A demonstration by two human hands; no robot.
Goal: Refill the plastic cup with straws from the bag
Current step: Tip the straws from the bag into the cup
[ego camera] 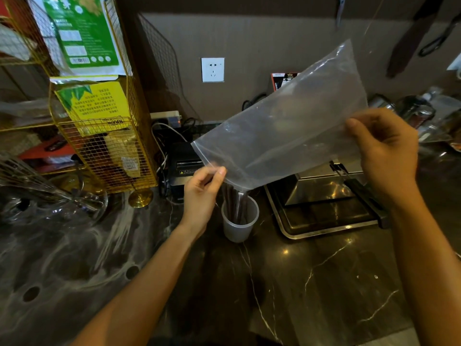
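Gleaming dark marble counter [324, 283], brown wall [249, 41]

yellow packet [96, 106], left in wire basket: upside-down print showing "100%", rest unreadable | green bag [79, 33], far left: text too blurred | black printer [185, 168]: warning label showing, illegible
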